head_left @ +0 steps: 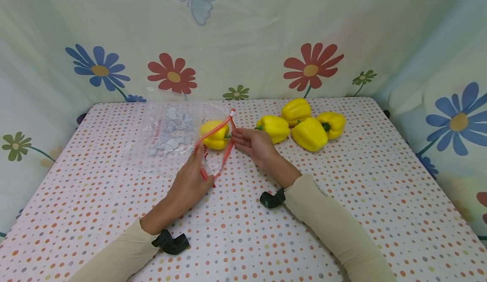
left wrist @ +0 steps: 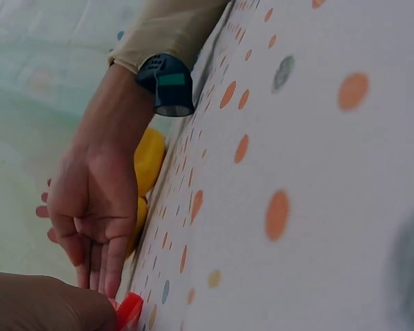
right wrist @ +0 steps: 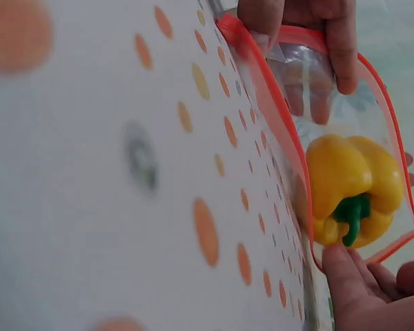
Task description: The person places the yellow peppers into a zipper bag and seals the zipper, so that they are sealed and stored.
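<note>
A clear zip bag [head_left: 150, 125] with a red rim and printed drawings lies on its side, its mouth spread wide. Just inside the mouth sits a yellow bell pepper [head_left: 214, 140], its green stem facing outward in the right wrist view. My left hand [head_left: 190, 180] grips the bag's red rim at the near side, some fingers lapping over it. At the opposite side of the mouth is my right hand [head_left: 255, 144], fingers nearly straight and palm turned toward the bag. Its fingertips [right wrist: 337, 258] are at the lower rim, close under the pepper; whether they touch it I cannot tell.
Several more yellow bell peppers [head_left: 310, 134] stand in a group just beyond and right of my right hand. A dotted cloth [head_left: 243, 239] covers the table. A flowered curtain [head_left: 247, 41] hangs behind and at both sides. Dark camera mounts [head_left: 272, 198] sit on both wrists.
</note>
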A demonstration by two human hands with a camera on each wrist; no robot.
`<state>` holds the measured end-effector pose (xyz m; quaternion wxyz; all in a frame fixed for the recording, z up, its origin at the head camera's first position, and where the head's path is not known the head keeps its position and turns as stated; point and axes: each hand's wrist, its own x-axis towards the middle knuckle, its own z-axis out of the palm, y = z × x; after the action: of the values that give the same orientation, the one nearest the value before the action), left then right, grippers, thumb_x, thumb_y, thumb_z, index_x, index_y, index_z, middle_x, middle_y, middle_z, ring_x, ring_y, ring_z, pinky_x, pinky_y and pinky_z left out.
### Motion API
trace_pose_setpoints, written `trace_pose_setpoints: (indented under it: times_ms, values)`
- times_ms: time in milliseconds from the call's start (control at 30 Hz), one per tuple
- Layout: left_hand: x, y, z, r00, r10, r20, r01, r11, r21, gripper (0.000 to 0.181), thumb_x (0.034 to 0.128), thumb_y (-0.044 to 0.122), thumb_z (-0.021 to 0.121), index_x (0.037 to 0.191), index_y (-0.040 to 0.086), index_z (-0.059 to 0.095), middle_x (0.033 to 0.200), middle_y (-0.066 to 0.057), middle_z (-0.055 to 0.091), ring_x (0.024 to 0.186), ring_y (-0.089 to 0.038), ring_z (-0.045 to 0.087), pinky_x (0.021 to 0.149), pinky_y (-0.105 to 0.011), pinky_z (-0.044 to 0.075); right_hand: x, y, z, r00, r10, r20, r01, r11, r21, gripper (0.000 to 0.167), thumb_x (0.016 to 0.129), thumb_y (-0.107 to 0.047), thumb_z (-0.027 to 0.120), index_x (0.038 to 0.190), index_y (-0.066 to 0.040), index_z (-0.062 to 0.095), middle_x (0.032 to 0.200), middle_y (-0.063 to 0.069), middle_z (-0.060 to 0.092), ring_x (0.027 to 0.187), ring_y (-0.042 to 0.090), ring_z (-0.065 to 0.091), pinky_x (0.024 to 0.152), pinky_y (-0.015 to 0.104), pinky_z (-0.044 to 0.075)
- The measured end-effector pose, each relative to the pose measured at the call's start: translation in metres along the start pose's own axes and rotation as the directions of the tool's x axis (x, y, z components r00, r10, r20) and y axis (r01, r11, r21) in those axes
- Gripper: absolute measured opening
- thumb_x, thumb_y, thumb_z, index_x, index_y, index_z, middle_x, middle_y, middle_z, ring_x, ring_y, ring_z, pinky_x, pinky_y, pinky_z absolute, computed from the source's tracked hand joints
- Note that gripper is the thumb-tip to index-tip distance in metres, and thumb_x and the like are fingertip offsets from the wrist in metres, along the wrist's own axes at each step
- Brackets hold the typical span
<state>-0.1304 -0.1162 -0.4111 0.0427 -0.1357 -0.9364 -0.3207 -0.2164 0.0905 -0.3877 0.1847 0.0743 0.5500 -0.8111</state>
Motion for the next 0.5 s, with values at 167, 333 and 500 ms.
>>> trace_pose_setpoints:
  times_ms: [167, 333, 500]
  values:
    - [0.0002, -0.0003, -0.0002, 1.000, -0.006, 0.005, 0.006, 1.000, -0.011, 0.096, 0.0827, 0.012, 0.073, 0.154, -0.001, 0.011, 0.156, -0.021, 0.023, 0.135, -0.032, 0.036, 0.103, -0.047, 0.037, 0.0019, 0.0011, -0.0038, 0.996, 0.025, 0.090, -0.028, 0.999, 0.031, 0.041, 0.106, -0.012, 0.034, 0.142, 0.006, 0.043, 0.137, 0.019, 0.053, 0.123, 0.030, 0.053, 0.097, 0.038, 0.045]
    - [-0.0002, 0.0001, 0.0002, 1.000, 0.003, -0.006, -0.003, 1.000, -0.022, 0.096, 0.0821, 0.011, 0.074, 0.154, -0.001, 0.011, 0.156, -0.022, 0.023, 0.133, -0.033, 0.039, 0.102, -0.047, 0.039, 0.0048, 0.0010, -0.0012, 0.990, 0.032, 0.135, -0.036, 0.999, 0.029, 0.043, 0.106, -0.013, 0.036, 0.145, 0.005, 0.038, 0.139, 0.018, 0.051, 0.125, 0.031, 0.051, 0.099, 0.039, 0.044]
    - [-0.0001, -0.0007, 0.0006, 1.000, 0.012, -0.015, -0.012, 1.000, -0.023, 0.097, 0.0819, 0.010, 0.073, 0.155, 0.002, 0.010, 0.156, -0.021, 0.023, 0.120, -0.032, 0.047, 0.096, -0.046, 0.043, 0.0097, 0.0015, 0.0031, 0.989, 0.033, 0.145, -0.040, 0.998, 0.044, 0.044, 0.106, -0.014, 0.036, 0.145, 0.005, 0.038, 0.139, 0.019, 0.050, 0.126, 0.030, 0.050, 0.099, 0.038, 0.043]
